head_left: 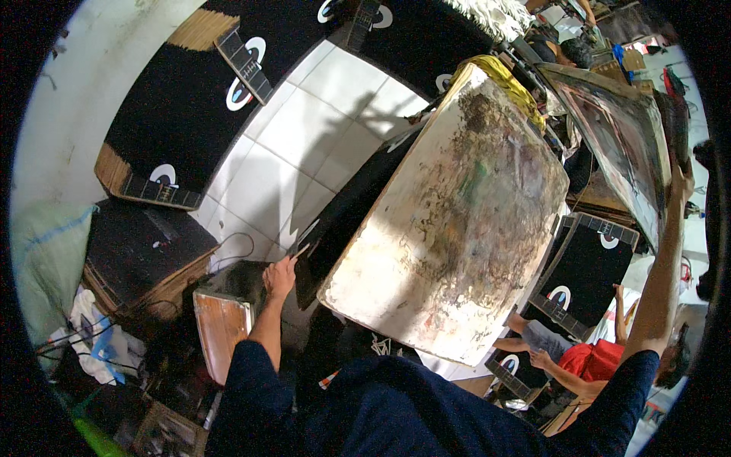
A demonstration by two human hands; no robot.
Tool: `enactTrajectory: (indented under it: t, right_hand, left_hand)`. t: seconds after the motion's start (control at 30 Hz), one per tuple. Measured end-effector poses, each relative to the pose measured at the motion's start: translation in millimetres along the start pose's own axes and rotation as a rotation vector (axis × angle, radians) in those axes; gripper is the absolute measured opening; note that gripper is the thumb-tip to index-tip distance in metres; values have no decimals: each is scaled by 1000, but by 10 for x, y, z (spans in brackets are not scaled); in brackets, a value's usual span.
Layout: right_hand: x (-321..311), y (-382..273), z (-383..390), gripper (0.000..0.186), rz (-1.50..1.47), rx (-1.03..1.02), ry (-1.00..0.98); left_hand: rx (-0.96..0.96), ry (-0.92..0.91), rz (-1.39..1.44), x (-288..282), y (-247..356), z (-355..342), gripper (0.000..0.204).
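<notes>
Left hand (279, 279) in close, fingers closed around a thin pale stick (302, 250), just left of the paint-stained surface (449, 228); far over on the right, the right hand (681, 183) meets the edge of a framed screen (609, 129), tilted up beyond the surface; how tightly those fingers curl, I cannot tell.

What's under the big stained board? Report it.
Directly beneath the stained board, nothing shows: it covers whatever supports it. Past its left edge, a black surface is visible, with white floor tiles beyond; how far that black surface runs underneath is hidden.
</notes>
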State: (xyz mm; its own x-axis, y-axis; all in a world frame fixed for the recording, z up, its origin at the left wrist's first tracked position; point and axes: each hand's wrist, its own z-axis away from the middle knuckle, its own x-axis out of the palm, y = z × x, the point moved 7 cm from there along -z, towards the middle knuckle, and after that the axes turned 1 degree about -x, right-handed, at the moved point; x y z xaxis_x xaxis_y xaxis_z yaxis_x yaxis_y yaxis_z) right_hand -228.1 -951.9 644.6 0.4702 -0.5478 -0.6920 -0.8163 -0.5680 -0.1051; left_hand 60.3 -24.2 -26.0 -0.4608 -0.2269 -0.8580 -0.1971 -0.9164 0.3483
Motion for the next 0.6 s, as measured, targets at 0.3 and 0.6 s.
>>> enactTrajectory:
  t: [0.3, 0.6]
  right_hand:
    - [120, -140, 42, 54, 69, -43, 20]
    - [53, -823, 384, 53, 28, 27, -53]
  left_hand:
    - [532, 633, 565, -2198, 2109, -324, 16]
    - [990, 860, 323, -3796, 3649, 1415, 17]
